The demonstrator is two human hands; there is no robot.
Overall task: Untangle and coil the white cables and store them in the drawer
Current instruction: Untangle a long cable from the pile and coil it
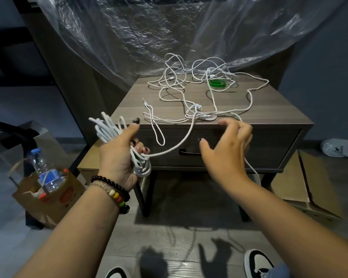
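The left hand (119,155) grips a coiled bundle (109,129) of thick white cable, fingers curled round its loops; the bundle projects above and below the fist. One strand (189,133) runs from the bundle up over the front edge of the nightstand (279,109). The right hand (229,145) hovers in front of the closed drawer (269,145), fingers spread and loosely bent, holding nothing; a thin cable passes just behind it and hangs toward the floor. On the nightstand top, the remaining white cables (189,87) lie in a loose tangle of thin and thick strands, with a knotted cluster near the front edge. A green ring (217,83) sits among the far strands. Clear plastic sheeting (149,27) hangs behind.
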